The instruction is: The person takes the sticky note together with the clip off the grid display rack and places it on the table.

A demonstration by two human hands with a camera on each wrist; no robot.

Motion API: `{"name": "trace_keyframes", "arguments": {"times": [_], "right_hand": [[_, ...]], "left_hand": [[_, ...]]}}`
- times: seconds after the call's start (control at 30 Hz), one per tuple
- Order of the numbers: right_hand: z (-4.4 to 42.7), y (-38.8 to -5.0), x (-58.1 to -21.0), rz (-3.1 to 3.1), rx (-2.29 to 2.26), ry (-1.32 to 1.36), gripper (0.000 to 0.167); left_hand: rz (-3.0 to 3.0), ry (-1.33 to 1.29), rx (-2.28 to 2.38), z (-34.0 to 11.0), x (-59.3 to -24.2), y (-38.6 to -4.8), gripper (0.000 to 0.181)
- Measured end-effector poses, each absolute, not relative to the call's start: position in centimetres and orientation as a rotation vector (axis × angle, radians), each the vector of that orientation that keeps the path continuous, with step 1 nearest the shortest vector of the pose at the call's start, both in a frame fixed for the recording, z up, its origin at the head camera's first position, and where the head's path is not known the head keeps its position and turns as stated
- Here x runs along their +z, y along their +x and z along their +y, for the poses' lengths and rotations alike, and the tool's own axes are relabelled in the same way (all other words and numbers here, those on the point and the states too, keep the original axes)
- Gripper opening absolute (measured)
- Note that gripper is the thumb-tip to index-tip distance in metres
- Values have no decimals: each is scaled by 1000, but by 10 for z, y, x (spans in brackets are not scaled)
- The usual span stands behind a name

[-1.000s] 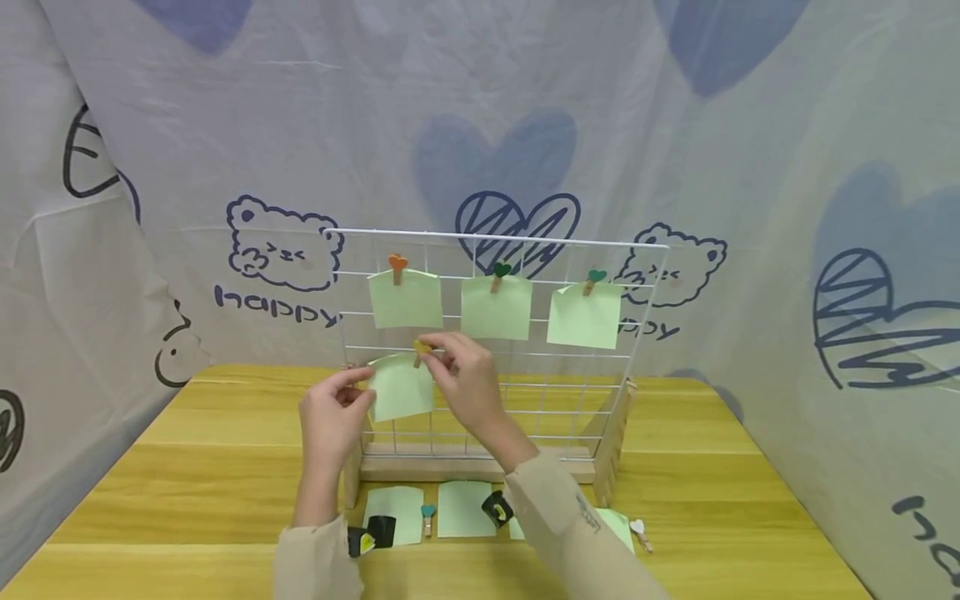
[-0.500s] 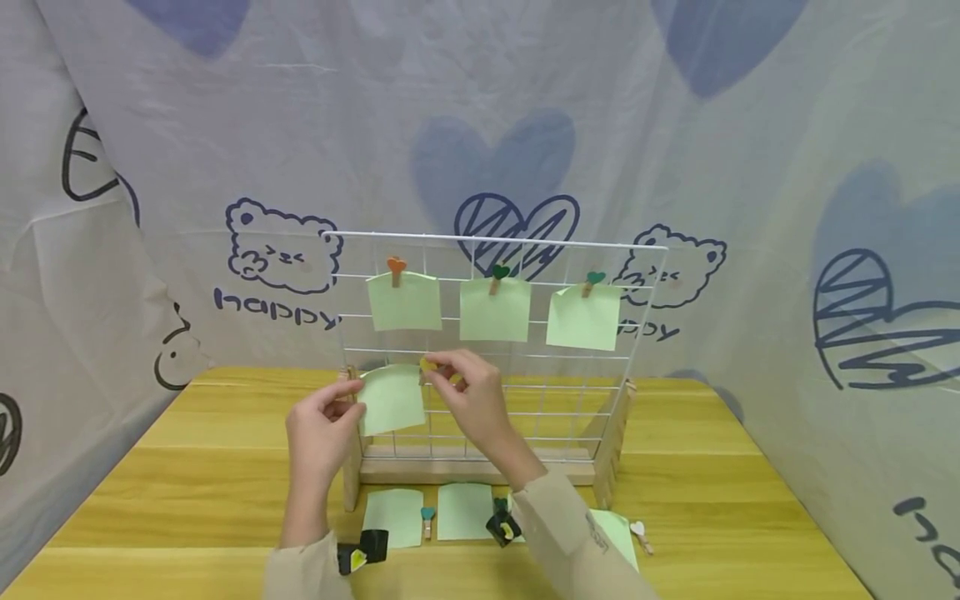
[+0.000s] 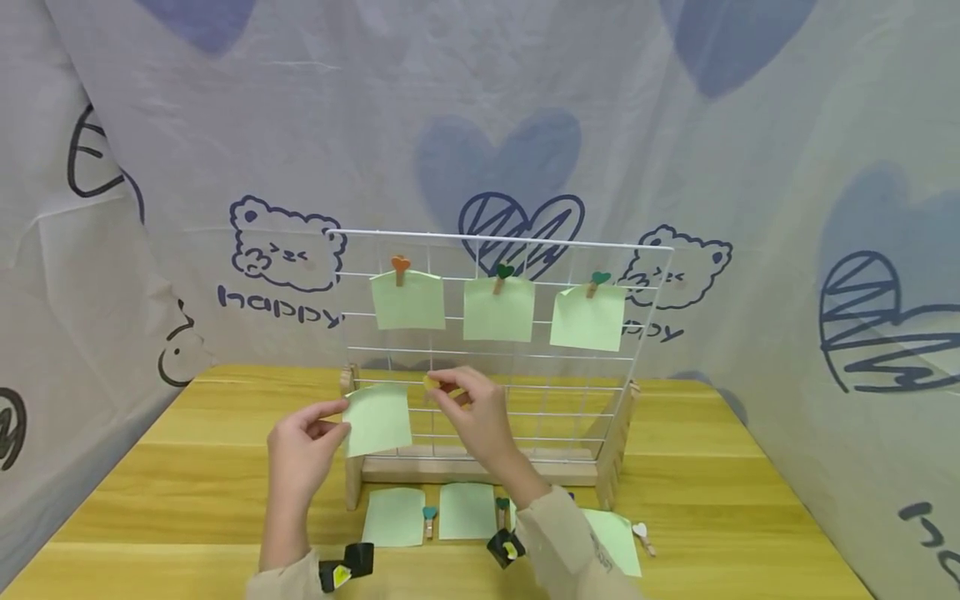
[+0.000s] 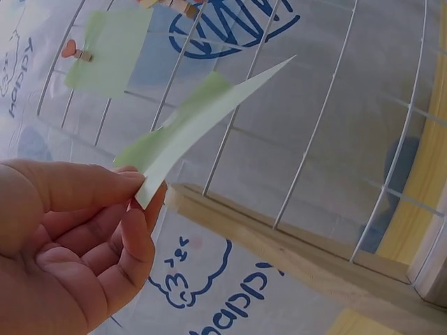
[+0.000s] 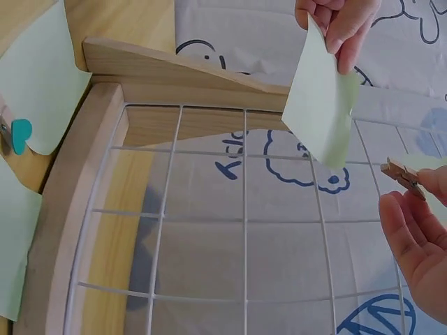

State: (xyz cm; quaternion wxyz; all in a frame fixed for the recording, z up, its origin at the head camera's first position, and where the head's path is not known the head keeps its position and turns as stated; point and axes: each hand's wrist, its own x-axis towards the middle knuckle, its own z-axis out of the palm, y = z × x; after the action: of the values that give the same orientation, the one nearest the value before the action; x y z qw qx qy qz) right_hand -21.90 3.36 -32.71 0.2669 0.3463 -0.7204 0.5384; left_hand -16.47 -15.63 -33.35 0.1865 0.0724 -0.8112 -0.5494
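Note:
My left hand (image 3: 303, 450) pinches the left edge of a light green sticky note (image 3: 378, 419) between thumb and fingers. The note hangs in front of the lower left of a white wire grid (image 3: 480, 354). Just right of it, my right hand (image 3: 476, 412) pinches a small wooden clothespin (image 5: 401, 174) with a yellow heart (image 3: 431, 382). In the right wrist view the clothespin is apart from the note. Along the grid's upper part, three green notes hang from clothespins with an orange heart (image 3: 401, 264), a dark green heart (image 3: 504, 272) and a teal heart (image 3: 600, 278).
The grid stands in a wooden base (image 3: 480, 473) on a wooden table (image 3: 172, 483). In front lie several green notes (image 3: 467, 511) and clothespins, one with a teal heart (image 3: 430, 512), one with a white heart (image 3: 640, 530). A patterned cloth (image 3: 337, 150) hangs behind.
The left hand has moved left and down with the note, away from the grid. The right hand has moved lower with the yellow-heart clothespin, which has come apart from the note.

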Motion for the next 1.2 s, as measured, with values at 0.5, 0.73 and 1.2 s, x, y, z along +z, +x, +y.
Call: {"name": "trace_keyframes", "arguments": {"times": [0.5,0.73,1.2], "right_hand": [[28,-208,-338,-2021,1507,918,14],[24,-200,-339,-2115,1529,929,11],[13,-201,-359,-2253,1590,943,10]], "left_hand": [[-2410,200,-1575,-180,-344,-154,27],[-2439,273,-1619,-193,-351,-149,30],[-2496,327,-1624,-215,-365,-140,32]]}}
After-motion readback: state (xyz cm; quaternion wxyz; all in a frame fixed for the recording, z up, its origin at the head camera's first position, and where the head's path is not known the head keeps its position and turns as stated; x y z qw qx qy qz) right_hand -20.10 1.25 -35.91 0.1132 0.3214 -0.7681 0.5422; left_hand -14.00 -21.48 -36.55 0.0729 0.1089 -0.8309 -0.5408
